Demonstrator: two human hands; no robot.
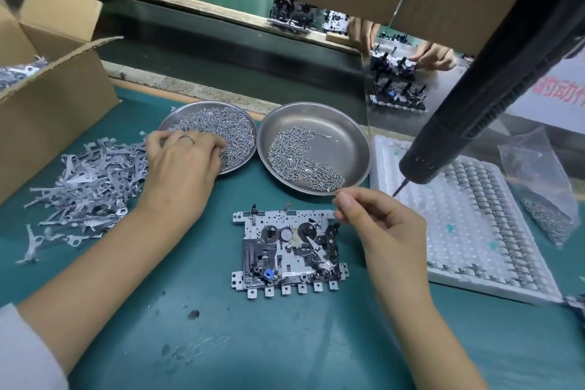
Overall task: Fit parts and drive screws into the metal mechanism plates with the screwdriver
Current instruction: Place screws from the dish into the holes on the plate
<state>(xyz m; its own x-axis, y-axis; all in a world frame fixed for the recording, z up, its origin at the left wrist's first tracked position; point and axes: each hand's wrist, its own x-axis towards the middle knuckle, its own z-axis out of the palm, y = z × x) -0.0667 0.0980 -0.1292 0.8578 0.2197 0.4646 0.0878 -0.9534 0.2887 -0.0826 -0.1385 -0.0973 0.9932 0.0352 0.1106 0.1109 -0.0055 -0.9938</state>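
Note:
A metal mechanism plate (pixel 288 250) with black gears and a blue part lies flat on the green mat in front of me. My left hand (pixel 180 158) reaches into the left steel dish (pixel 243 123), its curled fingertips down among the small screws. My right hand (pixel 373 218) hovers over the plate's upper right corner, thumb and forefinger pinched together; whatever they pinch is too small to see. The black electric screwdriver (pixel 474 104) hangs untouched at the right, its bit pointing down over the white tray.
A second steel dish (pixel 345 130) holds several screws. A pile of flat metal levers (pixel 91 190) lies at the left beside a cardboard box (pixel 53 85). A white parts tray (pixel 456 231) and a bag of screws (pixel 541 187) sit at the right. Another person's hands (pixel 437 57) work beyond the belt.

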